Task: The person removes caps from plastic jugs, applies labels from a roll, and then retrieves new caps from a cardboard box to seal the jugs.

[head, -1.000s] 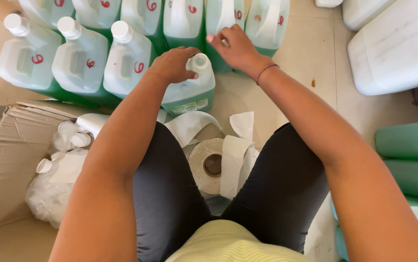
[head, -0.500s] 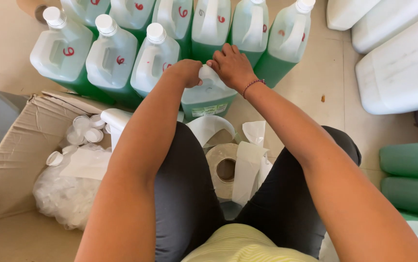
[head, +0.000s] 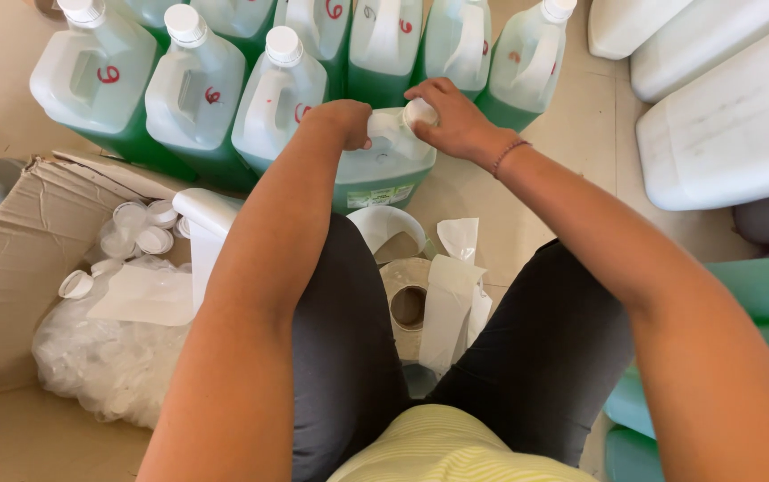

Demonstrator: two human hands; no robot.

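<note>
A translucent plastic jug, part-filled with green liquid, is standing on the floor just ahead of the person's knees. The left hand is closing around the jug's moulded handle, while the right hand is pinching the round white cap at its neck. Behind it, matching capped jugs are standing in a row, each marked in red. A corrugated cardboard box at left is holding loose white caps and a crinkled clear plastic bag. A roll of white labels is lying between the legs on the smooth beige tiled floor. Large opaque white canisters are sitting at right.
</note>
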